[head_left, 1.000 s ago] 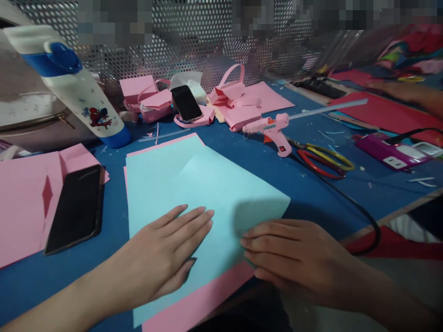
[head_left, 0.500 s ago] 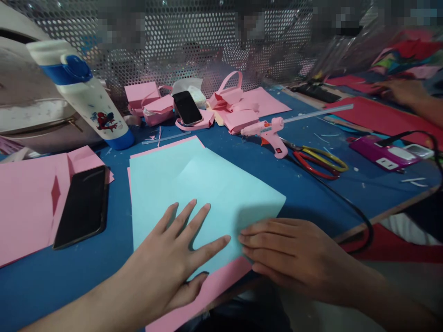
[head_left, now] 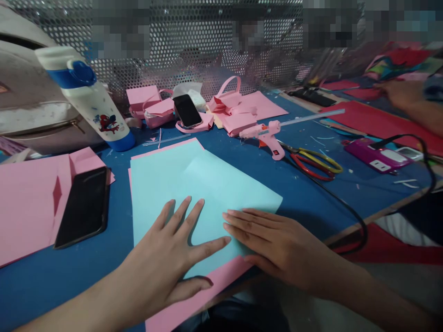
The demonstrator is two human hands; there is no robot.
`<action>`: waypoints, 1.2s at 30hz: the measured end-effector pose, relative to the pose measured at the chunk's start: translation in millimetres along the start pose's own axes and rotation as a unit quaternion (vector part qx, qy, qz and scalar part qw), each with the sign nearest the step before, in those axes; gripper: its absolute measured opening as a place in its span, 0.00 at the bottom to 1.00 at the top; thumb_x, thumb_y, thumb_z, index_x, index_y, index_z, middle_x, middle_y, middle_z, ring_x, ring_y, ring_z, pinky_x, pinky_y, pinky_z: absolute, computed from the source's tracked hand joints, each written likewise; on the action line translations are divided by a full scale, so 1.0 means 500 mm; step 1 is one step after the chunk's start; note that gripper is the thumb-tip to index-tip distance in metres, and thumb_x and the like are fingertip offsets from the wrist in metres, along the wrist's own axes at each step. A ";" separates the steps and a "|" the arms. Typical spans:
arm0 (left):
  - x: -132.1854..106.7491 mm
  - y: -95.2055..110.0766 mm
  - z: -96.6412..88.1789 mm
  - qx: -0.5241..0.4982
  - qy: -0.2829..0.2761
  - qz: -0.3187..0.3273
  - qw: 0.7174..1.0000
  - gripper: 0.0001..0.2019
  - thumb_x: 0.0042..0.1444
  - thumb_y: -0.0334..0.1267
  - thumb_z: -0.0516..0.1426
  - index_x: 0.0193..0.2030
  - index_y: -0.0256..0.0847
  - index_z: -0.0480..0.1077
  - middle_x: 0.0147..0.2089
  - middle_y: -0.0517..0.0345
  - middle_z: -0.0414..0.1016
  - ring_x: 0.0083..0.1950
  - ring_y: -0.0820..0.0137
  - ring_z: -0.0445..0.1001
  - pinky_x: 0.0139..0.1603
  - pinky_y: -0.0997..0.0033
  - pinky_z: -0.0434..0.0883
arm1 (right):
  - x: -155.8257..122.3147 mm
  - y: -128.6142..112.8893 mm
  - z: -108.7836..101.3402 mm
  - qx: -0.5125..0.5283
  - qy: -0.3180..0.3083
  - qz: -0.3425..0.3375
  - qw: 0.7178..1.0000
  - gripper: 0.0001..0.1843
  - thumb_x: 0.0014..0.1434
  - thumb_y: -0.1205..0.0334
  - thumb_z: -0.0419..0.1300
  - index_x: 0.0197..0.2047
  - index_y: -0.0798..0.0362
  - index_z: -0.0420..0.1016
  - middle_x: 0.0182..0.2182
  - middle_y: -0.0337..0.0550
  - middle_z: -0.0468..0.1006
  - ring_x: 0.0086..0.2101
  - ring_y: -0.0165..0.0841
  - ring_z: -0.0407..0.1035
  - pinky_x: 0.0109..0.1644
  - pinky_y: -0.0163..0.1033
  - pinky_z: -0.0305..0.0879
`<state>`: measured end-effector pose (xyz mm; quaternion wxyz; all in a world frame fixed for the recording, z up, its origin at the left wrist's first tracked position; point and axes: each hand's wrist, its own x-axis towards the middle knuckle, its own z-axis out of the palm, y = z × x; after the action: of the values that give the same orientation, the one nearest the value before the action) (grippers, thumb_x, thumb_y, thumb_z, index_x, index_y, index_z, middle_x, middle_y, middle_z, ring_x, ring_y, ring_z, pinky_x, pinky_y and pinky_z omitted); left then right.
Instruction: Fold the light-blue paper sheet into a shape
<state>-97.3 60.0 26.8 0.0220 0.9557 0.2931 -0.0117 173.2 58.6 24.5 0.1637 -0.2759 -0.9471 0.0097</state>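
Note:
A light blue paper sheet (head_left: 194, 184), folded over on its right side, lies on a pink sheet (head_left: 207, 286) on the blue table (head_left: 297, 184). My left hand (head_left: 169, 258) presses flat on the blue paper, fingers spread. My right hand (head_left: 270, 242) lies flat on the folded flap's lower edge, fingers stretched out toward the left hand. Neither hand holds anything.
A black phone (head_left: 85, 207) rests on pink paper (head_left: 27, 203) at left. A white and blue bottle (head_left: 90, 103) leans behind. Pink folded pieces (head_left: 235, 110), another phone (head_left: 187, 110), a pink glue gun (head_left: 266, 133), scissors (head_left: 314, 161) and a cable (head_left: 346, 210) lie beyond. Another person's hand (head_left: 401, 94) is far right.
My left hand's fingers have spread apart on the blue paper. My right hand has slid left along the fold, closer to the left hand.

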 end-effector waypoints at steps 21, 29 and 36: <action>0.005 0.000 0.006 -0.001 0.015 -0.010 1.000 0.43 0.57 0.59 0.59 0.72 0.66 0.38 0.76 0.41 0.34 0.72 0.35 0.47 0.61 0.27 0.57 | -0.104 0.051 -0.002 -0.182 -0.014 0.154 0.971 0.33 0.68 0.63 0.47 0.73 0.60 0.42 0.65 0.57 0.62 0.62 0.46 0.62 0.59 0.55 0.65; 0.013 -0.001 -0.004 0.009 0.002 0.007 1.000 0.46 0.53 0.60 0.62 0.73 0.65 0.39 0.75 0.37 0.40 0.70 0.31 0.51 0.57 0.24 0.60 | -0.115 0.041 -0.014 -0.202 0.003 0.157 0.967 0.32 0.69 0.60 0.48 0.73 0.58 0.47 0.62 0.55 0.67 0.58 0.47 0.67 0.59 0.55 0.62; 0.012 -0.004 0.003 0.004 0.008 0.008 1.000 0.47 0.52 0.59 0.63 0.73 0.65 0.39 0.75 0.37 0.40 0.70 0.31 0.51 0.57 0.24 0.59 | -0.091 0.044 -0.037 -0.119 -0.022 0.099 0.988 0.32 0.68 0.58 0.52 0.72 0.56 0.51 0.63 0.51 0.66 0.62 0.41 0.61 0.66 0.50 0.58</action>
<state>-93.8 64.9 25.2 0.0161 0.9581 0.2859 -0.0048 226.7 52.1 25.6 0.1075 -0.3857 -0.9128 -0.0808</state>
